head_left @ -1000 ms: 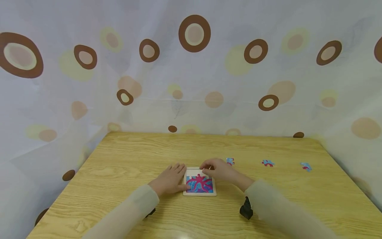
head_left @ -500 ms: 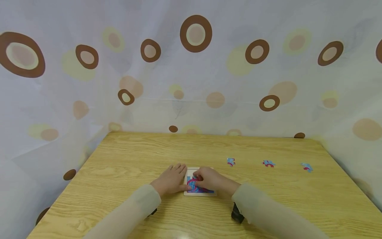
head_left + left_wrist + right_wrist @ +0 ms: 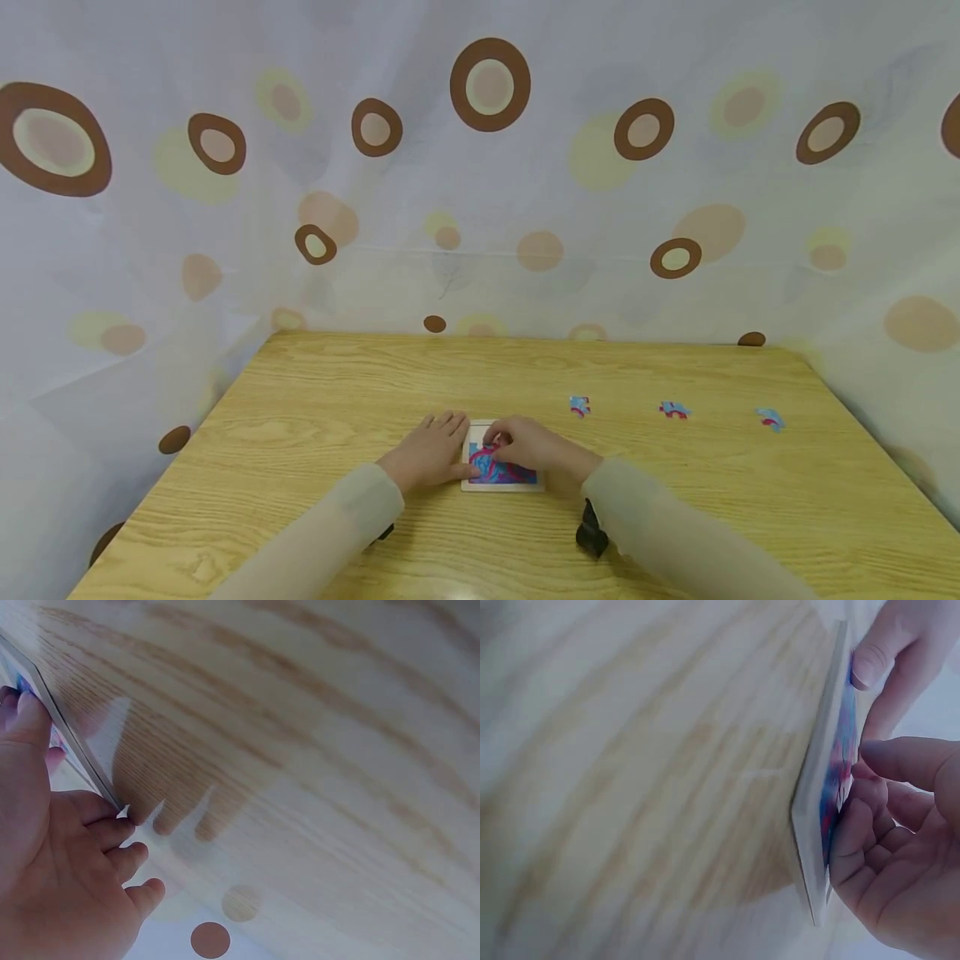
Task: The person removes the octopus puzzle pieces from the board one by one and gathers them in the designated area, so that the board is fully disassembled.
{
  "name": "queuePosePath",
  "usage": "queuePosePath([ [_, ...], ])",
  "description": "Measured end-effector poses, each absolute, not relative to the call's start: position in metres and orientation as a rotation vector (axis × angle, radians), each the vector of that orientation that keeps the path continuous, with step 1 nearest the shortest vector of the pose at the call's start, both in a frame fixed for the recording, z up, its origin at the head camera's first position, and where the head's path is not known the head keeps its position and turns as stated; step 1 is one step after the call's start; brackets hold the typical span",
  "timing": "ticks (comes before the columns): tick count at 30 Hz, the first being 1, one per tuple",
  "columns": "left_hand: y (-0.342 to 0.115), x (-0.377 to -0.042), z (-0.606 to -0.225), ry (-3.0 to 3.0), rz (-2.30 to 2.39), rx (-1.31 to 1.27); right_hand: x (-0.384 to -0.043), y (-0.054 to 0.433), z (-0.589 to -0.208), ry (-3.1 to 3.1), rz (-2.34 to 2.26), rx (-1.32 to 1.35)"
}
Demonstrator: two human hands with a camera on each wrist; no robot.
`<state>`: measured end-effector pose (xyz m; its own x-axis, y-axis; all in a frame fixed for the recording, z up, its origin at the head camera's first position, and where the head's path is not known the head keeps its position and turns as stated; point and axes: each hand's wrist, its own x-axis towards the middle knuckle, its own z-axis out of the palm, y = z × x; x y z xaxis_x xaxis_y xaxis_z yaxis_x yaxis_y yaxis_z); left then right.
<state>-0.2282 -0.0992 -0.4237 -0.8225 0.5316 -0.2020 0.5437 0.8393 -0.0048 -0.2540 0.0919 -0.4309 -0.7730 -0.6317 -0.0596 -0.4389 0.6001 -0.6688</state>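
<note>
Right fingers (image 3: 853,851) curl over the puzzle tray (image 3: 501,488) (near edge crosswise).

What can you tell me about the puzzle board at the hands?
The puzzle board is a thin, roughly square panel, perhaps wood or card, with a pale rim. Inside, a pink, blue and purple picture fills the lower part; white backing shows above it. It lies flat on the wood-grained table. The left hand lays its thumb over the left rim, while the right hand, fingers curled, appears to touch the picture and hides the upper right.
</note>
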Motion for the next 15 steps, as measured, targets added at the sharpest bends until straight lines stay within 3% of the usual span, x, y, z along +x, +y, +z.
queuePosePath([
  [15, -0.1001, -0.2284, -0.4232, 2.826, -0.093, 0.847, -0.2567, 0.0900, -0.4293, 2.470, -1.109, -0.723],
])
